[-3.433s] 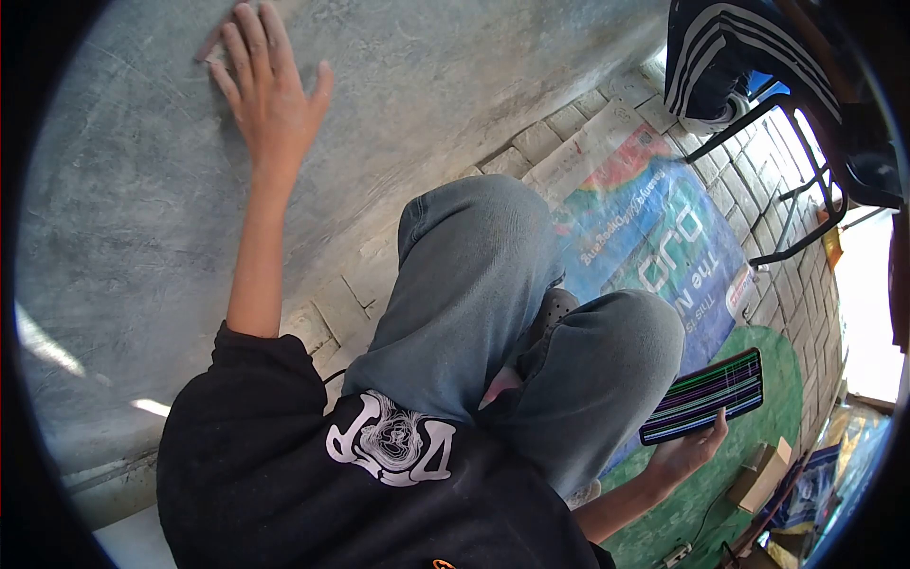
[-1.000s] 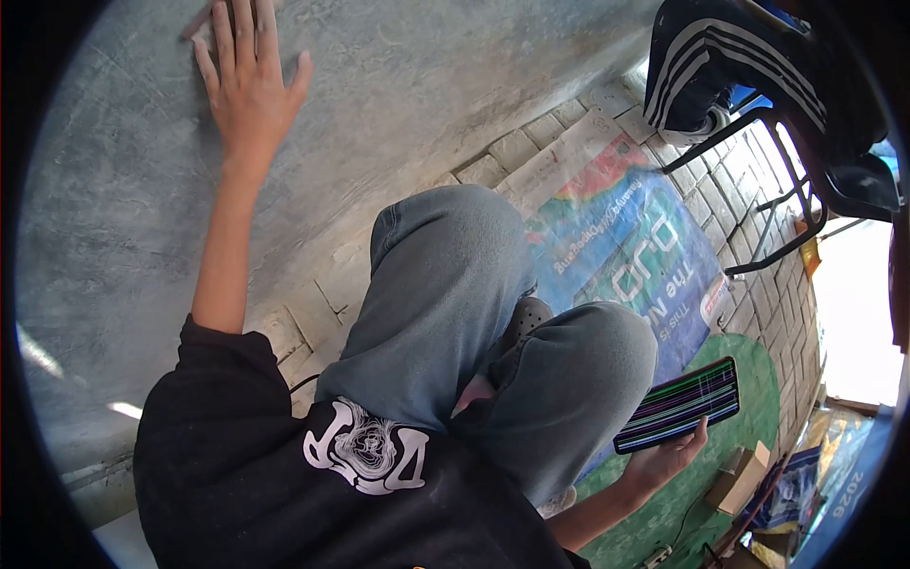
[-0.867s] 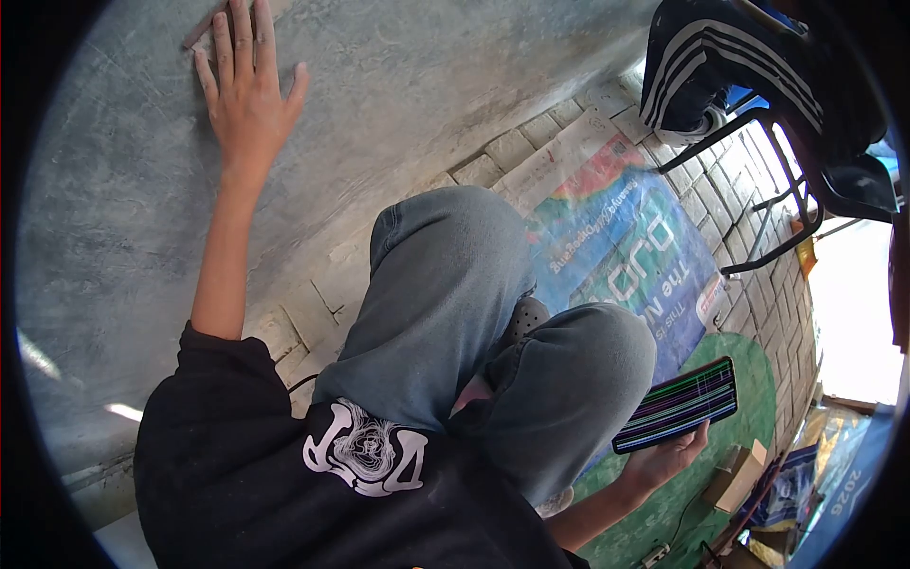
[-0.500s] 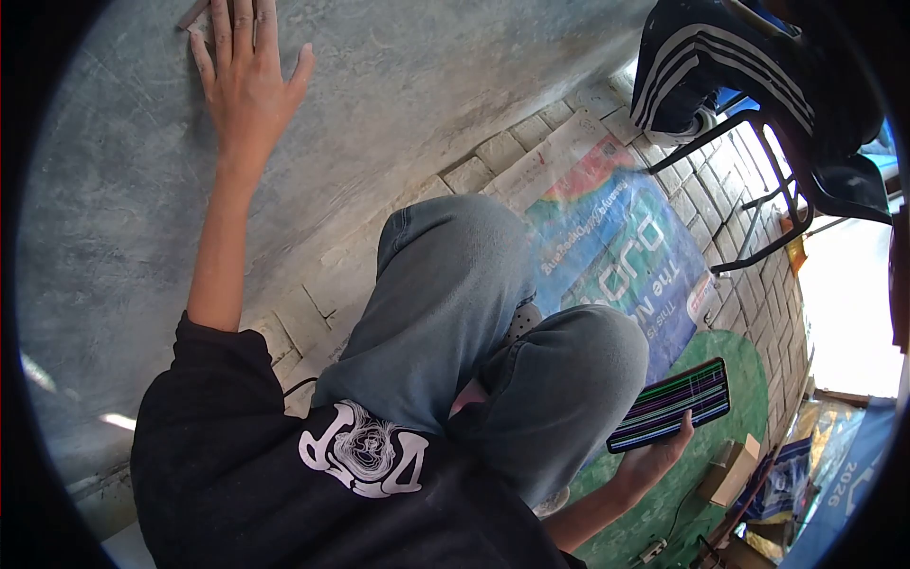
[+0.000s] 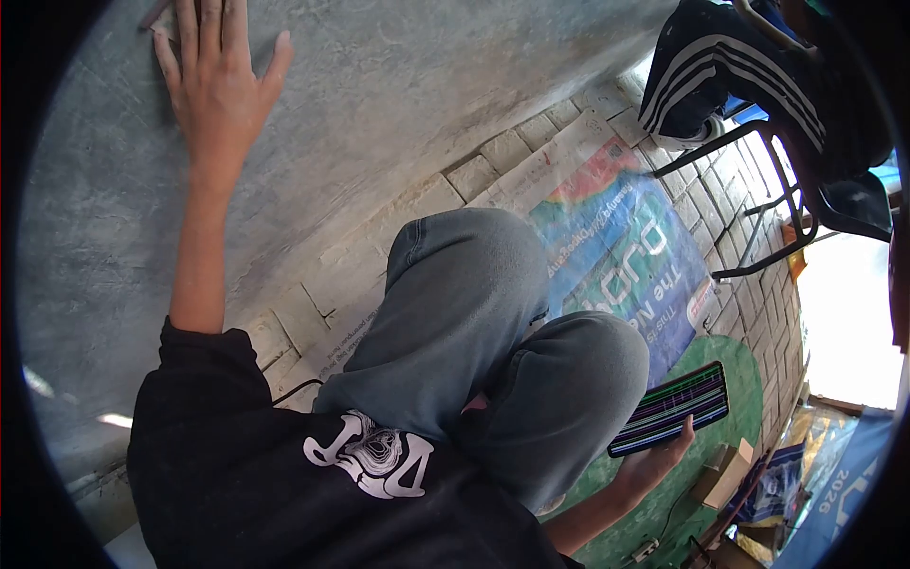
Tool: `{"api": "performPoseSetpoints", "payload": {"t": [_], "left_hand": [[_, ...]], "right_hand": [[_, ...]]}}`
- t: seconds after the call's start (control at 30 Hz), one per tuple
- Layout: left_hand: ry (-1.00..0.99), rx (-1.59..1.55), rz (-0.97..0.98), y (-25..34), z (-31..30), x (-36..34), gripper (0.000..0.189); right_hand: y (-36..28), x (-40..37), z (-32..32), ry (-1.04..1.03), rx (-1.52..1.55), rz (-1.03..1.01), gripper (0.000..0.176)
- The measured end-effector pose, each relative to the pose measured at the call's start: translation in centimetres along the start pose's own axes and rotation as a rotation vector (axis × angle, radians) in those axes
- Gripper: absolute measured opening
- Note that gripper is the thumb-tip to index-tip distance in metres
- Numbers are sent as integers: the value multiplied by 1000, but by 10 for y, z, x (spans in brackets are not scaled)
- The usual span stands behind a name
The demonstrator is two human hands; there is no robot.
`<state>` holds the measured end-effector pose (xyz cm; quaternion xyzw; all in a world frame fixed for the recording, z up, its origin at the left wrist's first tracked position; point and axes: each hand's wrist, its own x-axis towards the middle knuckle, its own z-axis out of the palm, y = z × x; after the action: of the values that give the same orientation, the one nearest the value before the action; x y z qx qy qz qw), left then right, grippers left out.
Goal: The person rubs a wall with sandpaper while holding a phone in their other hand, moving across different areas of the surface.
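My left hand [image 5: 216,90] lies with outstretched fingers against the grey wall [image 5: 351,104]. Beneath its fingertips is a flat, brownish piece that looks like sandpaper [image 5: 163,21], pressed to the wall and mostly covered by the fingers. Down at the lower right, my right hand [image 5: 654,467] grips a smartphone [image 5: 671,408] beside my bent knee. Coloured lines run across the phone's dark screen, and the thumb rests on its edge.
A printed banner [image 5: 616,247] covers part of the brick floor [image 5: 754,308]. Another person's striped trouser leg [image 5: 716,81] is by a black chair [image 5: 801,213] at the upper right. A cardboard box [image 5: 722,474] sits on the green mat [image 5: 744,365].
My left hand has moved left along the wall, and the brownish piece under its fingers has gone with it. The phone stays in my right hand, nearly still.
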<state>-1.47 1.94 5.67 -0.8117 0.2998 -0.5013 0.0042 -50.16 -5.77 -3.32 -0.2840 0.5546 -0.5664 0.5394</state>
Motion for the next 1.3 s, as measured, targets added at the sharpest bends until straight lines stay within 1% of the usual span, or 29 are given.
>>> {"api": "performPoseSetpoints", "payload": {"t": [0.23, 0.3, 0.33, 0.4, 0.5, 0.53, 0.6, 0.7, 0.73, 0.8, 0.83, 0.9, 0.93, 1.0, 1.03, 1.1, 1.23, 1.3], "left_hand": [[-5, -69, -18, 2, 1, -6, 91], [-43, -24, 23, -3, 1, -7, 91], [-45, -22, 22, -2, 1, -7, 91], [-52, -60, 3, 1, -1, -8, 92], [-68, -87, 36, 1, -3, -17, 94], [-66, -89, 38, -4, 7, -20, 94], [185, -212, 173, -19, 34, -26, 80], [187, -230, 158, -17, 34, -27, 79], [188, -229, 157, -11, 24, -26, 79], [-96, -155, -20, 5, -3, -22, 95], [-95, -155, -19, 4, -1, -23, 95], [-10, -187, 46, 0, 4, -24, 95], [-10, -186, 47, -1, 2, -24, 95], [-175, -135, -7, -1, -4, -21, 91], [-174, -134, -7, -5, 6, -22, 91], [203, -249, 151, -16, 34, -27, 78], [188, -252, 143, -14, 33, -28, 79], [183, -246, 142, -14, 33, -28, 79]], "right_hand": [[-1, -1, 8, 17, -42, -16, 38], [-1, -1, 8, 44, -50, -9, 38], [-1, -1, 8, 42, -53, -8, 38], [-1, -3, 9, 16, -52, -11, 44], [-1, -2, 7, -5, -30, -13, 43], [-1, -3, 7, -2, -28, -14, 43], [-1, -4, 9, 19, -49, -18, 37], [-3, -5, 9, 21, -39, -20, 36], [-3, -5, 8, 19, -38, -20, 36], [-2, -5, 5, -4, -19, -21, 36], [-3, -6, 5, -2, -17, -21, 36], [-4, -7, 6, 14, -28, -16, 35], [-4, -7, 6, 13, -27, -15, 35], [-4, -5, 4, -3, -31, -5, 35], [-3, -5, 4, -3, -30, -5, 35], [-2, -4, 3, 21, -62, -18, 46], [-1, -3, 0, 11, -65, -22, 46], [-2, -3, -1, 5, -25, -7, 34]]}}
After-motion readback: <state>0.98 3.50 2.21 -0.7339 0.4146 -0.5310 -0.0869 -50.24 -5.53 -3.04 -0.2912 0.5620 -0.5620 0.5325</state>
